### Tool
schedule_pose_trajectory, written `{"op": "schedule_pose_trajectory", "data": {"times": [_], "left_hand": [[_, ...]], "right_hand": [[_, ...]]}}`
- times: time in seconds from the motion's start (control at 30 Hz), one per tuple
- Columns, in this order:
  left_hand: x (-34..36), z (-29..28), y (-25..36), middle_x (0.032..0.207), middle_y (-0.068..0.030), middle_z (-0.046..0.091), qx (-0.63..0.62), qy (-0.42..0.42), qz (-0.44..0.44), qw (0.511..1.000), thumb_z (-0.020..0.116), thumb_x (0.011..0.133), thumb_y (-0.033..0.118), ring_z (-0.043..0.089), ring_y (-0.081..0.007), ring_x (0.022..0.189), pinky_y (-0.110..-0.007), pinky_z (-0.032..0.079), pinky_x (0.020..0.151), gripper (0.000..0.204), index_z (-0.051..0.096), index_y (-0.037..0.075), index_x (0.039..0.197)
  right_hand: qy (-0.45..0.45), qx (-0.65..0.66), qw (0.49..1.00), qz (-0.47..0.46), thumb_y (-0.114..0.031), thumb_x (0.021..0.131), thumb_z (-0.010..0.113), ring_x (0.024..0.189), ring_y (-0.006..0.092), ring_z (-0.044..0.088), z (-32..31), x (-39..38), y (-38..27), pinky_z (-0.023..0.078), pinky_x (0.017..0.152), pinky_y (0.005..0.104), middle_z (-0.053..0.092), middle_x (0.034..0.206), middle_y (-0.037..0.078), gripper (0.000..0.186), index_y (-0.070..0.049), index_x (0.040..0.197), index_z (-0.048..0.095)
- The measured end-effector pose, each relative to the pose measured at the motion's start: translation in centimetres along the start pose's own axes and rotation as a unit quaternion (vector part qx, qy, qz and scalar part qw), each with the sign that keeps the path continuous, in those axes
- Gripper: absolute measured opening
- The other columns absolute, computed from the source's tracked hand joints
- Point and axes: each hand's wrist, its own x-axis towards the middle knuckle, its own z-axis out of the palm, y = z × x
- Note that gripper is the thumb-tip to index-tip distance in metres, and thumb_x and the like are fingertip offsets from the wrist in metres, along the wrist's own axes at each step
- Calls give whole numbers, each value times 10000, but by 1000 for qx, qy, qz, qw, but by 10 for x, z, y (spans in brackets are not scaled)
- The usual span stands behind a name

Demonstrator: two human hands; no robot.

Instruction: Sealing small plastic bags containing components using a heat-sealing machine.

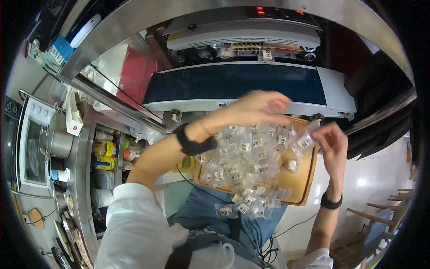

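A wooden tray (301, 181) rests on my lap, heaped with several small clear plastic packets (244, 161), each with a white label. My left hand (257, 107) reaches over the far edge of the tray toward the machine's belt; it is blurred, and whether it holds anything cannot be told. My right hand (331, 143) is at the tray's right corner and pinches one clear packet (304, 141) between its fingers. Both wrists wear black bands.
A conveyor machine with a dark blue belt (233, 83) stands just beyond the tray, and one packet (267, 54) sits at its far end. A metal shelf with bottles and jars (107, 150) is to my left. Wooden chairs (380, 215) stand at lower right.
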Motion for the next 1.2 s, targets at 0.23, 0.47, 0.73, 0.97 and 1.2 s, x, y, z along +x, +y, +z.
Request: {"op": "schedule_pose_trajectory", "data": {"times": [0.23,0.47,0.73,0.97,1.2], "left_hand": [[68,20,-2,724,18,571,-179,-37,-58,981,570,814,210,471,-35,607,-172,379,533,222,606,14,910],[115,24,-27,799,-12,593,-216,64,-95,970,598,790,206,543,-76,679,-198,438,611,214,592,25,903],[205,49,-89,894,-46,589,-464,44,-226,855,602,781,238,556,-150,812,-277,458,731,198,564,83,899],[233,65,-94,926,-98,567,-495,52,-253,830,520,822,174,545,-222,842,-334,478,782,155,535,37,892],[238,70,-116,921,-110,570,-504,117,-221,827,452,828,89,573,-236,854,-301,492,783,134,528,5,899]], "right_hand": [[86,-21,981,-174,16,731,600,681,81,537,8,77,-29,440,603,190,596,806,77,184,20,893,511],[34,32,999,-4,-156,786,587,649,32,503,-12,133,26,376,578,177,600,754,-13,114,-49,785,625],[128,159,971,122,-137,777,511,615,78,486,-45,191,75,348,539,202,577,709,6,126,-76,741,616],[240,42,957,154,-145,779,528,615,130,542,-57,254,110,411,501,263,591,743,55,190,16,822,620],[163,-88,976,115,-175,752,618,603,94,505,-50,270,112,398,516,241,587,736,48,215,16,849,598]]}}
